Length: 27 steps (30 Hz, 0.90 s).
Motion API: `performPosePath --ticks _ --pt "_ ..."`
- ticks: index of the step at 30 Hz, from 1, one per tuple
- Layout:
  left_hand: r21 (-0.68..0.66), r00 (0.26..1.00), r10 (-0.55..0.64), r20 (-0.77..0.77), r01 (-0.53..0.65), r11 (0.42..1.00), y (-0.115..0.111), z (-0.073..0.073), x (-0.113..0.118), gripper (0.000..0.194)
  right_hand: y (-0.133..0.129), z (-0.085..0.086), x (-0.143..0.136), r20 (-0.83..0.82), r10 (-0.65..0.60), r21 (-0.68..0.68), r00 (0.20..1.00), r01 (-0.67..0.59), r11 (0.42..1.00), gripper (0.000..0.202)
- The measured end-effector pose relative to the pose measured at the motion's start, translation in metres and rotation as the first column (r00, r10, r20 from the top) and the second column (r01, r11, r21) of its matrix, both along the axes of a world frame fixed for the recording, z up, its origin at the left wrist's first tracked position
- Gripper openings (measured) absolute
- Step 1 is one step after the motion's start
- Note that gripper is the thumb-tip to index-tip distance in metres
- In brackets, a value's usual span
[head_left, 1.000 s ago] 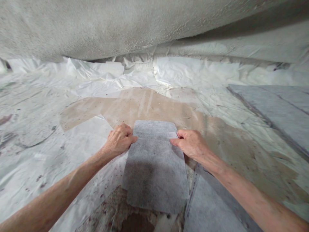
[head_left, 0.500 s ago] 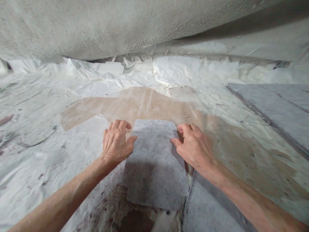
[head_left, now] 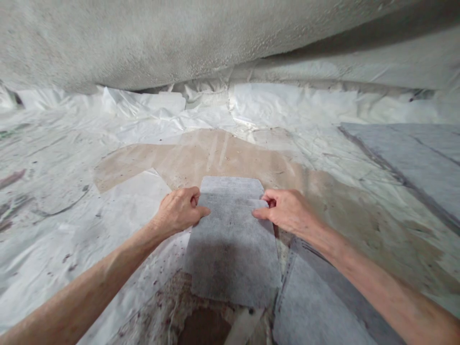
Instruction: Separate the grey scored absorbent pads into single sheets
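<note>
Left hand: the left hand (head_left: 178, 211) is curled into a loose fist on the left edge of the grey felt sheet (head_left: 232, 244), thumb lying flat on top of the sheet and the other fingers tucked at its edge, pinching it.
Right hand: the right hand (head_left: 286, 211) mirrors it on the right edge of the same sheet, thumb pointing left across the fabric, fingers folded under; it grips the sheet.
Grey felt sheet: a roughly rectangular fuzzy piece, lying near the centre of the scene between the two hands, its far end resting on the tan patch (head_left: 215, 155) and its near end overhanging a dark, dirty gap in the covering.
Second felt piece: another grey felt piece (head_left: 309, 306) lies near and to the right, just beside the held sheet and passing under the right forearm.
Floor covering: crumpled white plastic sheeting (head_left: 64, 201), stained with dark specks on the near left.
Far right: a large grey felt panel (head_left: 413, 158) lies flat, well apart from the hands.
Overhead: a rough, pale textured surface (head_left: 161, 38) arches low across the far side.
</note>
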<state>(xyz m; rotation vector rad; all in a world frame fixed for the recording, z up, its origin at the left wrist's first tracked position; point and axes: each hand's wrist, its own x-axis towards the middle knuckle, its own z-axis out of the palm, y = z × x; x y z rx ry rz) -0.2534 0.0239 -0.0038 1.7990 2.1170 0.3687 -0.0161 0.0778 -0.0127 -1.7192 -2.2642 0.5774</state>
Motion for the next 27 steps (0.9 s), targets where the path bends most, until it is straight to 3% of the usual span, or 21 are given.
performPosePath --ticks 10,22,27 --pt "-0.037 0.996 0.022 0.089 -0.018 0.999 -0.006 -0.003 -0.004 0.033 -0.014 -0.009 0.002 -0.175 -0.157 -0.127 0.972 0.136 0.983 0.058" --pt "-0.017 0.999 -0.029 0.036 0.03 0.999 -0.007 -0.002 -0.003 0.028 -0.01 -0.004 0.0 -0.009 -0.128 -0.144 0.992 0.126 0.982 0.048" --pt "0.015 0.999 -0.018 -0.037 0.019 1.0 -0.011 -0.005 0.003 0.027 -0.019 0.002 -0.006 0.126 -0.104 -0.036 0.987 0.109 0.993 0.038"
